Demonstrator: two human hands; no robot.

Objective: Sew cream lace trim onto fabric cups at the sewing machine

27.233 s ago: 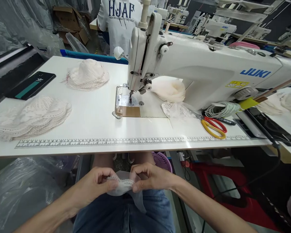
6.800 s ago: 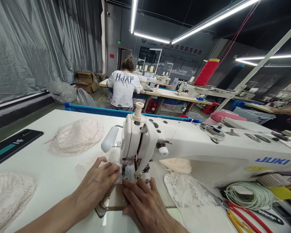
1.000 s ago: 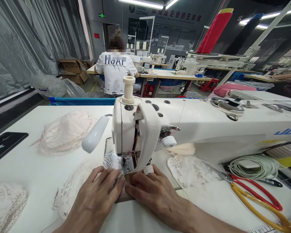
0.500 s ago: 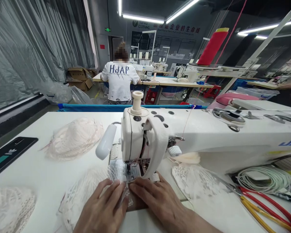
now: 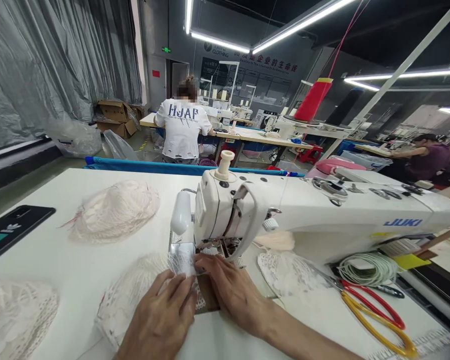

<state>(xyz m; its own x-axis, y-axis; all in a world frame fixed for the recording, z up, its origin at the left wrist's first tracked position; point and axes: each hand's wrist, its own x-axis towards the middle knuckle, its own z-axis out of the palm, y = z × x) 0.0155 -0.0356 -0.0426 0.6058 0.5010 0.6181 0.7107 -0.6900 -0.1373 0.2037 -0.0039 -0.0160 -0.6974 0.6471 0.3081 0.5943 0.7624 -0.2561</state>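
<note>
Left hand lies flat, palm down, on the lace piece at the near edge of the table. Its fingers are stretched out and close together, pressing the lace down rather than gripping it; the tips sit just left of the presser foot area.

Right hand is also palm down, fingers extended toward the needle, tips touching the lace edge right under the head of the sewing machine. No pinch visible; cannot tell whether the thumb hooks under the fabric.

The lace piece is spread from under the needle out to the left and toward the near edge, under both hands. A brown patch on the machine bed shows between the two hands.

Around it:
- lace pile mid-table, left of the machine
- another lace stack at the near left corner
- phone at the left edge
- loose lace right of the right hand, under the machine arm
- scissors with red and yellow handles toward the near right edge
- coiled cord just behind the scissors

A person in a white T-shirt sits at the next table behind, back turned.
</note>
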